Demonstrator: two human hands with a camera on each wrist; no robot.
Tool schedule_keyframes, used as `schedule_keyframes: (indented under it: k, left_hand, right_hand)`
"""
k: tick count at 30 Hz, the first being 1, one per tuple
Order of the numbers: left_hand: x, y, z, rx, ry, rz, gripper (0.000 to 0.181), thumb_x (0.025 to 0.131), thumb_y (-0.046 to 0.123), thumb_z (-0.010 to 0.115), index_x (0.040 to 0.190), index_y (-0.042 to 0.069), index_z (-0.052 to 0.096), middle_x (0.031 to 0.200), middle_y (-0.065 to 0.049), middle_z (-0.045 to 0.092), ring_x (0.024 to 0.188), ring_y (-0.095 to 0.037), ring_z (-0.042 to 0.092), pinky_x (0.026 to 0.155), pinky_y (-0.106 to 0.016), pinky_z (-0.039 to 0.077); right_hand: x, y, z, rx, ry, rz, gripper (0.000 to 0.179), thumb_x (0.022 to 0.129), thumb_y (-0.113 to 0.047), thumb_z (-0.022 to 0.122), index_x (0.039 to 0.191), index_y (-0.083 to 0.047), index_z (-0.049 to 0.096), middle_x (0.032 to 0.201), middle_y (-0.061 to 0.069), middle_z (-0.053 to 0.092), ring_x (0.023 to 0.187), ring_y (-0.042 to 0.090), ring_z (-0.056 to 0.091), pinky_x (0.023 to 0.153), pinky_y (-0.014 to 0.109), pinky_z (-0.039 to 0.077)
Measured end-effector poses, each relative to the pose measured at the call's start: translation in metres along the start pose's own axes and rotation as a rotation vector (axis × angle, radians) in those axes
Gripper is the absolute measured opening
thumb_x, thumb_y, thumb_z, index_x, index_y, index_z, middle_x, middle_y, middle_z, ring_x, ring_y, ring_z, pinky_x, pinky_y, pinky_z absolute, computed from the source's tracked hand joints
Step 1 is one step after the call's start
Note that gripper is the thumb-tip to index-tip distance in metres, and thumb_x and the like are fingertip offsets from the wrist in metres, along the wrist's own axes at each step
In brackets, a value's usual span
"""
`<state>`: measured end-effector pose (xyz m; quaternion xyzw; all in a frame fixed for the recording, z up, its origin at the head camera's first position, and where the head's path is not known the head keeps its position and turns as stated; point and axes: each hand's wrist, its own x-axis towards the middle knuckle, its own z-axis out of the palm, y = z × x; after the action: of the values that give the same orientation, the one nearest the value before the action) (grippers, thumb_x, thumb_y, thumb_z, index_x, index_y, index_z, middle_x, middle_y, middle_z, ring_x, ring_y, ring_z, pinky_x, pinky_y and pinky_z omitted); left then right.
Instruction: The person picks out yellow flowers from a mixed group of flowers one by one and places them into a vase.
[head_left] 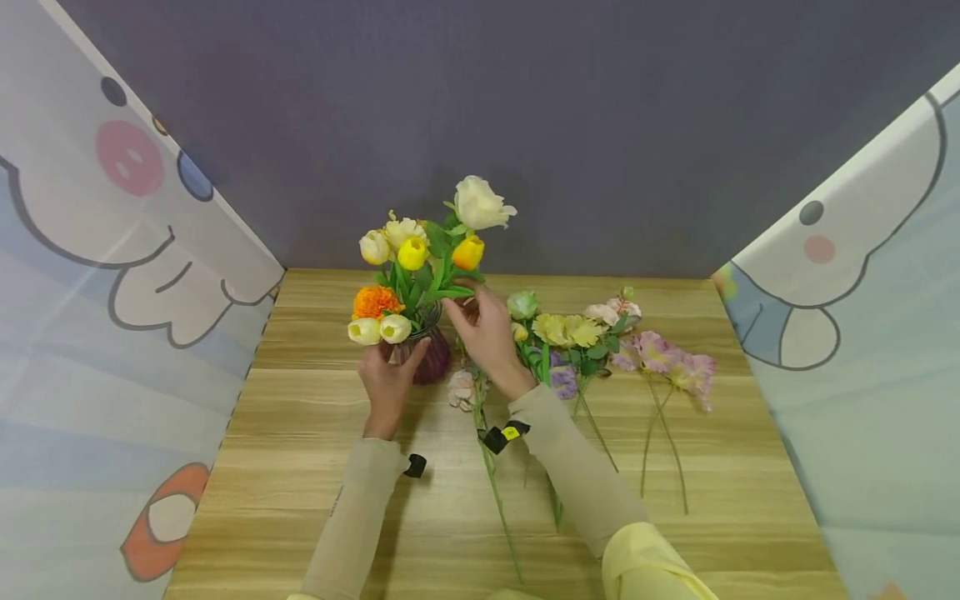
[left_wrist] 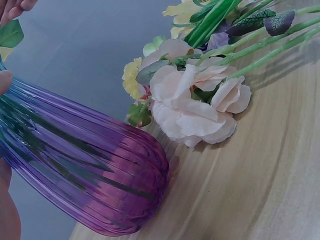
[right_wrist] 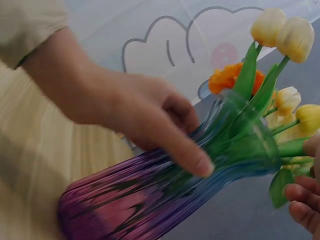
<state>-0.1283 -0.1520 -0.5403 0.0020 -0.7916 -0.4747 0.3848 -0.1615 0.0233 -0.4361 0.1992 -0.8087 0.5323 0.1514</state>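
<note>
A ribbed glass vase (head_left: 433, 363), blue-green at the neck and purple-pink below, stands on the table with stems inside. My left hand (head_left: 386, 383) holds its neck, with the thumb across the glass in the right wrist view. Artificial flowers rise from the mouth: a white rose (head_left: 480, 205), a yellow tulip (head_left: 412, 253), an orange-yellow tulip (head_left: 468, 252), pale tulips (head_left: 364, 332) and an orange pompom bloom (head_left: 375, 302). At the right side of the mouth, my right hand (head_left: 487, 333) pinches a green stem (right_wrist: 292, 148) between thumb and fingers.
Loose flowers lie right of the vase on the wooden table (head_left: 285, 500): a pale pink bloom (left_wrist: 192, 107), yellow blooms (head_left: 566, 330) and pink-purple ones (head_left: 663, 354), their stems pointing toward me. A dark panel (head_left: 600, 150) stands behind; cartoon-printed sheets flank both sides.
</note>
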Motion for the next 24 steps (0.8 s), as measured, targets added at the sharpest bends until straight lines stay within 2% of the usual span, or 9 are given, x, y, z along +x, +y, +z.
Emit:
schedule_keyframes:
  k: [3, 7, 11, 16, 19, 24]
  left_hand:
    - [0.0, 0.001, 0.0, -0.007, -0.001, -0.003, 0.064, 0.072, 0.011, 0.096, 0.124, -0.007, 0.064, 0.115, -0.023, 0.072, 0.104, -0.037, 0.073, 0.089, -0.024, 0.059]
    - [-0.001, 0.002, 0.0, -0.008, 0.006, -0.014, 0.062, 0.072, 0.011, 0.096, 0.122, -0.007, 0.065, 0.114, -0.023, 0.073, 0.103, -0.036, 0.073, 0.083, -0.045, 0.062]
    - [0.0, 0.003, 0.0, -0.015, 0.023, -0.01, 0.058, 0.071, 0.01, 0.096, 0.117, -0.008, 0.066, 0.107, -0.024, 0.074, 0.096, -0.037, 0.074, 0.078, -0.052, 0.062]
    - [0.001, 0.004, 0.0, -0.015, 0.04, -0.002, 0.06, 0.069, 0.008, 0.097, 0.118, -0.007, 0.066, 0.107, -0.022, 0.074, 0.094, -0.037, 0.074, 0.076, -0.053, 0.062]
    - [0.001, 0.004, 0.0, -0.011, 0.034, -0.012, 0.061, 0.07, 0.009, 0.097, 0.12, -0.006, 0.065, 0.11, -0.022, 0.074, 0.097, -0.035, 0.074, 0.078, -0.05, 0.062]
    - [0.0, 0.004, 0.0, 0.0, 0.011, -0.026, 0.061, 0.072, 0.011, 0.096, 0.122, -0.006, 0.064, 0.112, -0.02, 0.074, 0.097, -0.032, 0.074, 0.083, -0.032, 0.062]
  right_hand:
    - [-0.014, 0.008, -0.002, 0.04, 0.019, 0.005, 0.035, 0.102, -0.018, 0.068, 0.133, -0.002, 0.063, 0.102, 0.013, 0.069, 0.079, 0.021, 0.064, 0.067, 0.03, 0.054]
    - [-0.033, 0.02, -0.005, 0.055, 0.036, 0.009, 0.032, 0.1, -0.013, 0.07, 0.129, 0.0, 0.063, 0.101, 0.013, 0.068, 0.08, 0.021, 0.064, 0.069, 0.026, 0.053]
    - [-0.052, 0.033, -0.01, 0.027, 0.043, 0.007, 0.029, 0.099, -0.01, 0.07, 0.125, 0.001, 0.065, 0.099, 0.014, 0.069, 0.078, 0.022, 0.063, 0.066, 0.027, 0.052]
    - [-0.07, 0.053, -0.018, -0.016, 0.049, 0.006, 0.025, 0.1, -0.009, 0.068, 0.121, 0.002, 0.066, 0.097, 0.013, 0.069, 0.071, 0.02, 0.061, 0.06, 0.026, 0.05]
    - [-0.08, 0.065, -0.022, -0.051, 0.051, 0.022, 0.022, 0.1, -0.009, 0.068, 0.12, 0.001, 0.067, 0.097, 0.011, 0.068, 0.072, 0.018, 0.059, 0.06, 0.025, 0.046]
    - [-0.096, 0.08, -0.029, -0.151, 0.076, 0.045, 0.019, 0.098, -0.006, 0.07, 0.116, 0.001, 0.068, 0.095, 0.009, 0.068, 0.072, 0.016, 0.057, 0.058, 0.027, 0.043]
